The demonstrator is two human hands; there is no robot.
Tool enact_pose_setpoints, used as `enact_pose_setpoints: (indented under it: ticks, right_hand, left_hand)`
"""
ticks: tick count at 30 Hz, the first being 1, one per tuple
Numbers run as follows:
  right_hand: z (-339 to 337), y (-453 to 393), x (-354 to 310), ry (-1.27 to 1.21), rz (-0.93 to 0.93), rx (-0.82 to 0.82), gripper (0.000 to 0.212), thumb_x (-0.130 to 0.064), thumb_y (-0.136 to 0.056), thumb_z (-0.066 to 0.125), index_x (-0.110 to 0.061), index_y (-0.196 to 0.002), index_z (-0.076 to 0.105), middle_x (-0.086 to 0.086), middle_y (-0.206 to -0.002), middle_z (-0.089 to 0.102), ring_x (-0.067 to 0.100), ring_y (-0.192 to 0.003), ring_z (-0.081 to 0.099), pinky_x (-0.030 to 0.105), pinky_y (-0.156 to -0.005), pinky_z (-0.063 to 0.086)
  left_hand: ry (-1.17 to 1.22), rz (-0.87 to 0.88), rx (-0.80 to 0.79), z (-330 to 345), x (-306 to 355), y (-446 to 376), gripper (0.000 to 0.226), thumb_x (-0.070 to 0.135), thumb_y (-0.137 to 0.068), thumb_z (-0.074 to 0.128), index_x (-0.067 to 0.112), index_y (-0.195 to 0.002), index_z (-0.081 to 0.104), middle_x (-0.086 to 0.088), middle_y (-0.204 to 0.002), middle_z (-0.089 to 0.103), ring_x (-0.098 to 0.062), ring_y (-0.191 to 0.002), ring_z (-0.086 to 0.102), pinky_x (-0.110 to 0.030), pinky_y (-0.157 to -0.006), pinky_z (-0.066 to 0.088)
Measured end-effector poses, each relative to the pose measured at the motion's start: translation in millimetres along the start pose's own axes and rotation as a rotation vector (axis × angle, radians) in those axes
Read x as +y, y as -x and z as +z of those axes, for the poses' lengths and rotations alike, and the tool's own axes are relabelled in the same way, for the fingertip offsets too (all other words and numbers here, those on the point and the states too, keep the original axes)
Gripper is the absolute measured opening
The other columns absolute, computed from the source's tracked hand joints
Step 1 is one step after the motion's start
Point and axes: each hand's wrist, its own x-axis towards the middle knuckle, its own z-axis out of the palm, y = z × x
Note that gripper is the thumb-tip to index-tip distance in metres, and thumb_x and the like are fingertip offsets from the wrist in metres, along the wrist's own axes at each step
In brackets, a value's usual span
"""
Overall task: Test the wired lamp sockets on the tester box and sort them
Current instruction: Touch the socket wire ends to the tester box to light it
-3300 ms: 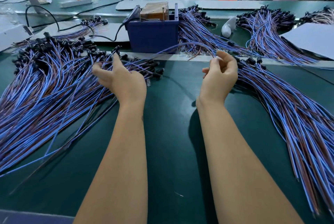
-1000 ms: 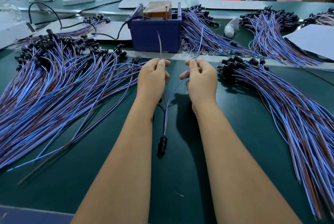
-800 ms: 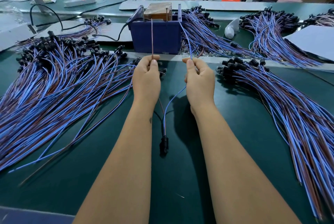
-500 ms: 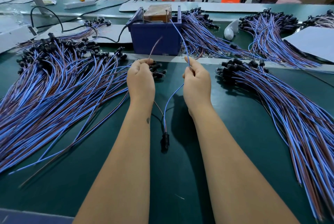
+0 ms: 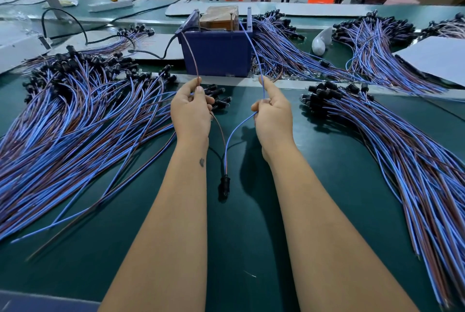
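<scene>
L hand pinches the brown wire, R hand pinches the blue wire; both run up to the blue tester box, but can't tell whether the tips touch its pins. Their black socket lies on the green table btwn the forearms. Socket piles left and right are cut off at the frame edges, w/ bare mat only btwn them.

Person, head view: two forearms, both bare from wrist to frame edge; no sleeves, gloves, watch or rings visible. Left hand: short, unpainted thumbnail; small dark mark on the forearm just below the wrist. Right hand: unadorned.
</scene>
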Motion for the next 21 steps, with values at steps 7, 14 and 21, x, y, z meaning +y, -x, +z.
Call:
enact_pose_setpoints:
  ticks: [7, 14, 21]
  right_hand:
    - [1.0, -2.4, 1.6, 0.033, -0.012, -0.027, 0.055, -0.001, -0.099, 0.033, -0.029, -0.145, 0.044, -0.002, -0.077, 0.052, 0.008, -0.055, 0.036, 0.017, -0.050, 0.037]
    - [3.9, -3.3, 3.4, 0.060, -0.028, -0.034, 0.054, -0.001, -0.099, 0.034, -0.029, -0.144, 0.046, -0.005, -0.073, 0.053, 0.013, -0.062, 0.041, 0.018, -0.054, 0.042]
    - [3.9, -3.4, 3.3, 0.073, -0.053, -0.050, 0.054, -0.003, -0.100, 0.034, -0.031, -0.143, 0.046, -0.003, -0.075, 0.053, 0.014, -0.065, 0.042, 0.024, -0.060, 0.044]
  left_hand:
    - [0.003, 0.003, -0.011, 0.4, -0.4, 0.1, 0.026, 0.011, -0.103, 0.047, 0.016, -0.123, 0.062, 0.002, -0.066, 0.058, -0.003, -0.046, 0.046, -0.018, -0.048, 0.040]
    - [0.031, -0.042, 0.024, -0.5, -2.0, -3.7, 0.026, 0.009, -0.103, 0.047, 0.013, -0.122, 0.064, 0.000, -0.065, 0.058, -0.002, -0.040, 0.043, -0.016, -0.041, 0.037]
    - [-0.033, -0.055, -0.007, -1.1, -5.1, -7.6, 0.025, 0.011, -0.102, 0.050, 0.017, -0.120, 0.066, 0.002, -0.066, 0.061, -0.002, -0.044, 0.048, -0.016, -0.047, 0.041]
